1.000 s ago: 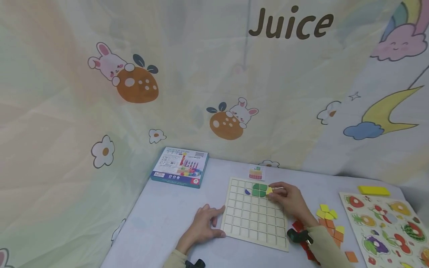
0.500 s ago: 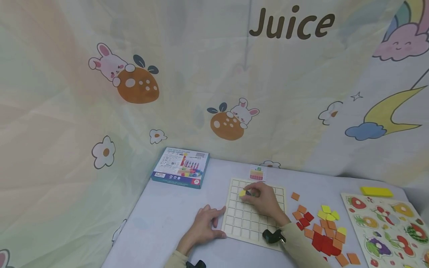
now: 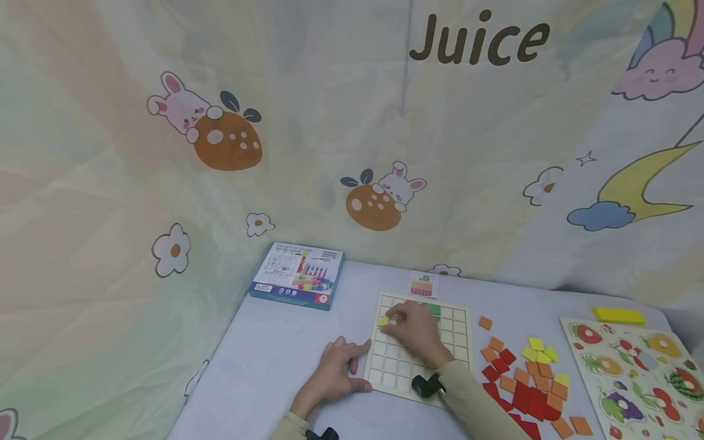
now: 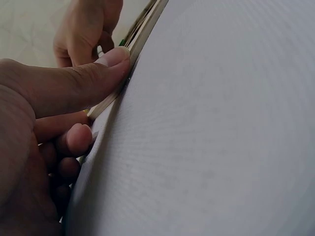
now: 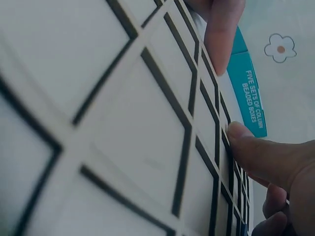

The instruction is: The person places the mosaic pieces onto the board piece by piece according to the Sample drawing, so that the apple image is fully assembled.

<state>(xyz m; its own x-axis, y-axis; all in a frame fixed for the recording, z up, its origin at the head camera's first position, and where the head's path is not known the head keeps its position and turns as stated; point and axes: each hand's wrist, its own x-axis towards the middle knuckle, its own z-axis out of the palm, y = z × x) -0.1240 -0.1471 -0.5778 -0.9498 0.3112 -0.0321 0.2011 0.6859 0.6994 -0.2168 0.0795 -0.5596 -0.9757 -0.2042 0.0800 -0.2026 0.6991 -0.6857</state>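
Note:
A pale board with a square grid (image 3: 398,370) lies on the table in the head view. My right hand (image 3: 417,330) is over its upper left part, pinching a yellow tile (image 3: 383,321) between thumb and fingers at the left column. Behind that hand a green tile (image 3: 435,310) shows on the board; other cells there are hidden. My left hand (image 3: 334,366) touches the board's left edge with index finger and thumb spread apart. In the left wrist view its thumb (image 4: 83,88) presses straight against the edge. The right thumb (image 5: 266,150) rests over the grid in the right wrist view.
Red tiles (image 3: 530,400), orange tiles (image 3: 541,382) and yellow tiles (image 3: 539,350) lie scattered right of the board. A small cake picture card (image 3: 423,285) stands behind it. Farther out are a flat box (image 3: 297,275), a fruit sheet (image 3: 632,366) and a yellow block (image 3: 618,315).
My right hand has carried the yellow tile leftward across the board, from beside the green pieces to the left column. My left hand has stayed at the edge.

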